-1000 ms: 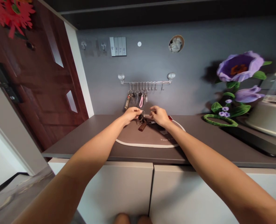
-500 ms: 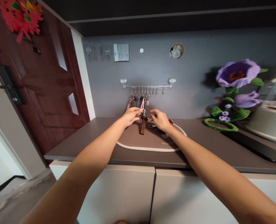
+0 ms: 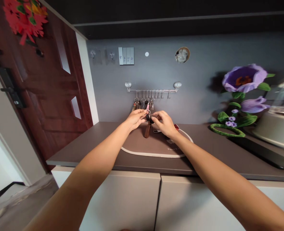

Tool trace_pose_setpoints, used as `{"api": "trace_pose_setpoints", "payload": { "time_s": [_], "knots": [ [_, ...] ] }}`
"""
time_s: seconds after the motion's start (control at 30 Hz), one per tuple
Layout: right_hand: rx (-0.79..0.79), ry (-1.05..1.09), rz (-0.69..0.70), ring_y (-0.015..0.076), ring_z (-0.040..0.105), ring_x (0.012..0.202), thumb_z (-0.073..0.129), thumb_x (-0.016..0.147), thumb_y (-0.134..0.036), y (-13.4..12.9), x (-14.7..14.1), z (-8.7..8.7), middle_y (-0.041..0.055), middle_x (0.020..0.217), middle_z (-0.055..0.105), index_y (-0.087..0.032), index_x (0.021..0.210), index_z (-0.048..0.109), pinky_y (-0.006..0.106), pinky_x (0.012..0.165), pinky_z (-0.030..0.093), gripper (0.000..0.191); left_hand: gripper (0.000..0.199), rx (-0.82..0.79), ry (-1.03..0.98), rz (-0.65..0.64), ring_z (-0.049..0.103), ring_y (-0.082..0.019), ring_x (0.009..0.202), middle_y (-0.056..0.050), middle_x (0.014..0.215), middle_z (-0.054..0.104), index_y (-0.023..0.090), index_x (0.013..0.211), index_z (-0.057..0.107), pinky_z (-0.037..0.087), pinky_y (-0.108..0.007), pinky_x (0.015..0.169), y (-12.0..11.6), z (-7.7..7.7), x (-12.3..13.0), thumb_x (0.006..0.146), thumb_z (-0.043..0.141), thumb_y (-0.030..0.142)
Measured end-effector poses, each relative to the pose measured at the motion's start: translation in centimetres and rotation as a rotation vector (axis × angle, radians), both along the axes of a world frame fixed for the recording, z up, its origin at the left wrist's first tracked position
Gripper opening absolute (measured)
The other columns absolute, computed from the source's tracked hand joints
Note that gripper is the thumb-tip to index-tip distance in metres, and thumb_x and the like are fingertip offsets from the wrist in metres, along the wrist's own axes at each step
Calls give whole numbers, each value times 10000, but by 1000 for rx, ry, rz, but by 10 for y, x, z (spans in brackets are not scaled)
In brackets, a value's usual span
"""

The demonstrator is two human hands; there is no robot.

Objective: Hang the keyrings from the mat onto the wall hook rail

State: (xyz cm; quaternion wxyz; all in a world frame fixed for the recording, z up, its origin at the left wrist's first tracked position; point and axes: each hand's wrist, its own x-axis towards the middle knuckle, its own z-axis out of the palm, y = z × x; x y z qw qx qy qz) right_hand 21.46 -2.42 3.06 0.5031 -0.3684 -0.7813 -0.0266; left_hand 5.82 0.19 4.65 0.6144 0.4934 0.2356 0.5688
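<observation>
Maroon door (image 3: 42, 91) stands at left, followed by the left hand (image 3: 135, 119) pinching the ring (image 3: 149, 112) of the key bunch (image 3: 147, 129) above the brown mat (image 3: 137, 144), the right hand (image 3: 164, 123) curled beside the bunch, its grip indeterminable, then the purple flower (image 3: 252, 80).

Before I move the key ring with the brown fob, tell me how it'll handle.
The key ring will likely swing, pinched near its top by the left hand. Its brown fob seems fairly stiff, keeping a straight outline.
</observation>
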Motion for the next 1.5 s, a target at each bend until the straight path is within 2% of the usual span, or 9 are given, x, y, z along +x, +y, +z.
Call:
{"api": "trace_pose_setpoints", "payload": {
  "time_s": [0.2,0.43,0.67,0.8,1.1,1.2,1.33,1.5],
  "knots": [
    [71,-46,72,144,502,818,514,766,-296,3,-1,-3,42,854,534,-189,887,569,267,726,419,171,47,21,1,-16,547,-87,684,-26,728,595,100,717,542,446,-369,795,-4,0,1,758,520,94],
    [60,-29,22,151,507,806,498,779,-286,5,0,-3,45,844,534,-199,846,585,280,733,413,140,43,31,-3,-35,538,-77,693,-18,725,600,112,704,536,430,-373,826,-4,1,2,728,571,115],
    [66,61,-1,154,514,831,474,794,-314,1,4,3,53,862,545,-200,835,597,287,759,413,173,55,43,15,-50,556,-88,731,-27,763,612,119,735,558,424,-361,820,0,0,-1,716,596,155],
    [36,155,39,149,515,850,487,782,-346,3,5,4,47,870,549,-196,789,595,294,793,409,185,77,40,48,-75,562,-107,751,-38,765,608,113,728,559,434,-355,787,-1,0,-1,713,603,175],
    [-213,429,264,116,543,763,508,750,-412,8,2,2,18,813,594,-176,836,544,267,764,419,254,136,35,55,-162,549,-106,689,-48,796,600,118,738,557,474,-316,682,-6,-7,7,673,643,200],
    [-253,496,296,115,543,772,508,745,-422,10,-1,3,21,834,602,-177,827,536,259,755,422,260,175,43,60,-165,549,-100,682,-41,784,602,127,730,552,471,-311,694,-4,-9,9,650,666,232],
    [-314,537,293,111,534,713,517,721,-462,13,-4,6,17,807,599,-183,822,541,240,669,431,297,203,48,62,-176,561,-104,700,-32,780,605,142,751,561,461,-328,729,-2,-11,10,634,680,260],
    [-408,650,384,99,536,650,541,692,-472,19,-9,14,6,785,593,-190,794,514,226,603,432,301,217,58,69,-154,579,-114,745,-43,830,613,156,830,588,437,-339,780,2,-11,11,650,669,245]
  ]
}}
